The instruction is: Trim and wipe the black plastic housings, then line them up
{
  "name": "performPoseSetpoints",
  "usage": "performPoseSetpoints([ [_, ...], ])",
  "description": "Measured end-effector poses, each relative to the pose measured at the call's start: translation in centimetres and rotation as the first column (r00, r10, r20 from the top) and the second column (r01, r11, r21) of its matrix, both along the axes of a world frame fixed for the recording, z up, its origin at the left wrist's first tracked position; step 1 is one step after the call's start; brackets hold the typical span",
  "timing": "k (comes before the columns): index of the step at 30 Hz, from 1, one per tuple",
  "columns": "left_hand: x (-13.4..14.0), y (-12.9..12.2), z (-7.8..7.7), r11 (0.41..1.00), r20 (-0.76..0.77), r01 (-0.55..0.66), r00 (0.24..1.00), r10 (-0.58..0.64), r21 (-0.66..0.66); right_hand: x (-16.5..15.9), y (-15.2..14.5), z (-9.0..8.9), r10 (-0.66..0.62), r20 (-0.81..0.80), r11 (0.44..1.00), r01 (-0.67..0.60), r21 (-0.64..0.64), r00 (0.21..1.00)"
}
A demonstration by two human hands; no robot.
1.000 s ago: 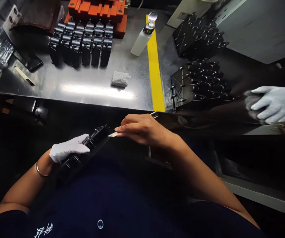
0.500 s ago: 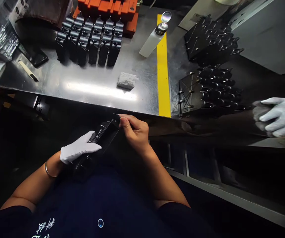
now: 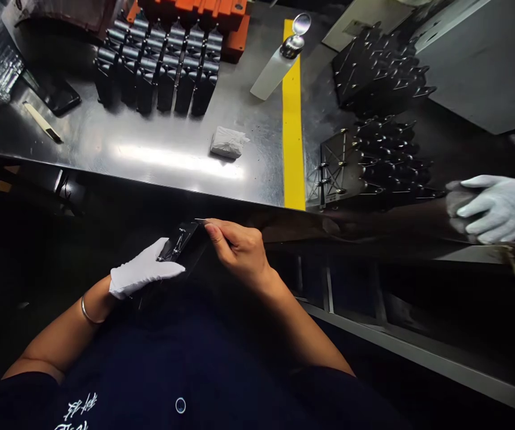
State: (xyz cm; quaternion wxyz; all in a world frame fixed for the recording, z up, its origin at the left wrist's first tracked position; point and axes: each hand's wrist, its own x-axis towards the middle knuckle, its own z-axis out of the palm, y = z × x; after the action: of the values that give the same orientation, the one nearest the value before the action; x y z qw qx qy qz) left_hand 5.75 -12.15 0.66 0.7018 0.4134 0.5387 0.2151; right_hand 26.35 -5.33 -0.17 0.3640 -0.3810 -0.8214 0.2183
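Observation:
My left hand (image 3: 143,270), in a white glove, is wrapped round a black moulded part (image 3: 177,246) with shiny ribs. The part is tilted in front of my dark shirt, and much of it is lost in shadow. My bare right hand (image 3: 239,248) is closed in a pinch at the part's upper end. From its fingertips pokes a thin, pointed, blade-like piece (image 3: 200,220); the rest of it is hidden by the fingers. Whether its tip touches the part I cannot tell.
The metal table (image 3: 150,158) carries rows of black parts (image 3: 159,65), orange blocks (image 3: 195,7), a white bottle (image 3: 272,73), a folded white wad (image 3: 229,143) and a cutter-like tool (image 3: 42,121). More black parts (image 3: 387,155) stand right of the yellow strip (image 3: 293,131). Another person's gloved hand (image 3: 502,209) is at right.
My right hand has moved a little left and down along with the thin piece. The black part has tilted slightly in my left hand. The view has shifted a little.

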Motion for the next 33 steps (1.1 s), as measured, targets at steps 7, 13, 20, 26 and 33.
performPoseSetpoints([
  [7,0.1,-0.3,-0.7,1.0,-0.042,-0.013,0.999,0.014,0.023,0.5,-0.4,-0.3,0.051,0.15,0.999,-0.051,-0.005,0.987],
  [13,1.1,0.0,-1.0,0.948,-0.191,-0.189,0.951,0.241,0.254,1.7,0.4,1.3,0.087,-0.023,0.995,-0.086,0.043,0.996],
  [20,0.8,-1.4,-3.5,0.603,-0.347,-0.042,0.785,0.514,0.797,2.4,0.5,2.5,0.098,0.254,0.945,-0.17,0.281,0.962],
  [26,1.0,-1.7,-3.9,0.509,-0.335,0.042,0.797,0.502,0.86,2.5,0.5,2.6,0.144,0.354,0.905,-0.268,0.331,0.924],
  [33,0.9,-1.8,-3.8,0.639,-0.313,-0.029,0.854,0.415,0.769,2.5,0.8,2.9,0.175,0.36,0.904,-0.294,0.31,0.917],
])
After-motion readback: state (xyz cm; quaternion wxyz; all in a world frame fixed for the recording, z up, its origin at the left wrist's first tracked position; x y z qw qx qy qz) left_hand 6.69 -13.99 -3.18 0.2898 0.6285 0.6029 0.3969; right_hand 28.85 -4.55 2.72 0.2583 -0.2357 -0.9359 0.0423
